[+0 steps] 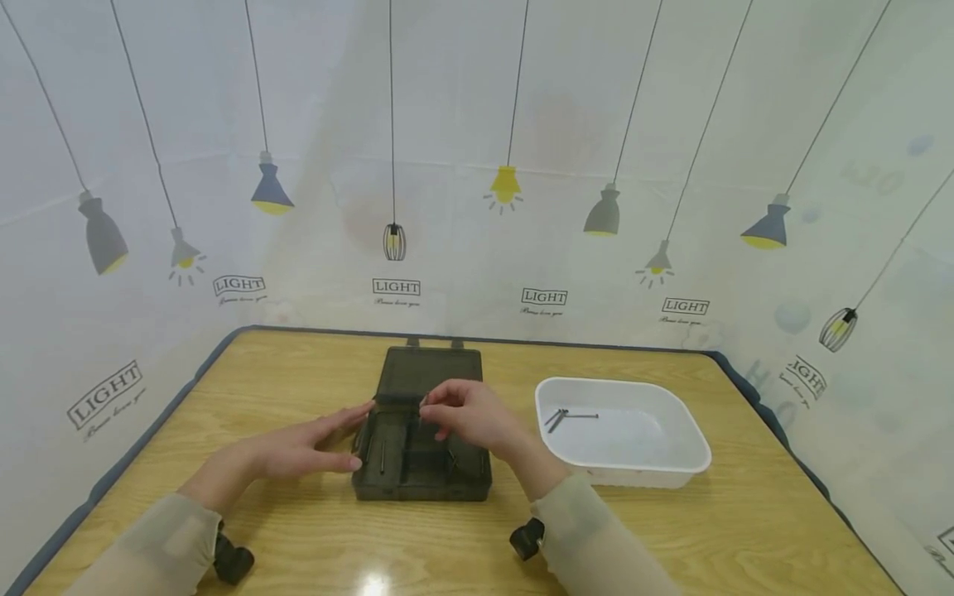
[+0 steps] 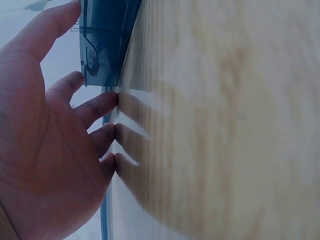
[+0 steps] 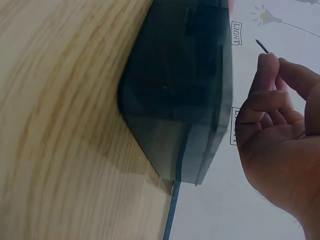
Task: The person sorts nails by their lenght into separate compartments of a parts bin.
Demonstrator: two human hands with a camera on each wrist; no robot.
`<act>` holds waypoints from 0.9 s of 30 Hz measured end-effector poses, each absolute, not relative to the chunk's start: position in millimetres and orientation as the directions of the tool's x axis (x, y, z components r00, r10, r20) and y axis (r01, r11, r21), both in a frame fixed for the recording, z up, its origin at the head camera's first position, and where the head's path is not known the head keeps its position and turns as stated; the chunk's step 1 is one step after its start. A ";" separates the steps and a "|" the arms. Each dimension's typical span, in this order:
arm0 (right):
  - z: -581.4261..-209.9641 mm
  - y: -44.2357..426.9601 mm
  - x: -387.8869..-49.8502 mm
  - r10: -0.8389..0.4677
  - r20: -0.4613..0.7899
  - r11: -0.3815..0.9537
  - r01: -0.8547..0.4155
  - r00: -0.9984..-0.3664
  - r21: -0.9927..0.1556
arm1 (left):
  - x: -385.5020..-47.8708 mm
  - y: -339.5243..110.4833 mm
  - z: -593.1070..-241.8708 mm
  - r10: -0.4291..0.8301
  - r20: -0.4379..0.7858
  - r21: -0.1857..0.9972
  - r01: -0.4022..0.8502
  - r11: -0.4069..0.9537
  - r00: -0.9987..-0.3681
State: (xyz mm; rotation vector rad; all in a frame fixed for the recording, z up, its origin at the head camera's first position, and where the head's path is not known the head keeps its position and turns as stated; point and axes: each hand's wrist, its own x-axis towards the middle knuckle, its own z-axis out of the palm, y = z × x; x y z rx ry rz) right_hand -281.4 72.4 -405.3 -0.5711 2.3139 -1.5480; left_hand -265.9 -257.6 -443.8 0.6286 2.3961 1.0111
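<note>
A dark translucent plastic box stands on the table with its lid folded back. My right hand is above its compartments, pinching a thin, pointed nail between thumb and index finger; the nail's other end is hidden by the fingertips. At the box's left side is my left hand, fingers extended and spread. In the left wrist view, several of its fingertips touch the tabletop beside the box. Inside the box lie a nail in the left compartment and a dark thin piece at the right.
To the right stands a white tray holding several nails near its left end. The wooden table meets a printed cloth backdrop behind and at both sides. Each wrist carries a small black camera.
</note>
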 end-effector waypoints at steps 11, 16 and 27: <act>-409.8 50.0 -278.7 -0.487 -0.037 0.319 -0.138 -0.873 -0.938 | -265.8 -257.8 -442.2 0.572 -0.233 0.743 0.235 0.627 -0.787; -409.7 41.8 -274.9 -0.482 -0.048 0.371 -0.154 -0.875 -0.916 | -265.9 -258.3 -444.1 0.571 -0.226 0.738 0.243 0.629 -0.789; -408.9 33.0 -270.7 -0.482 -0.081 0.443 -0.163 -0.873 -0.881 | -264.6 -257.5 -441.5 0.578 -0.225 0.748 0.241 0.619 -0.785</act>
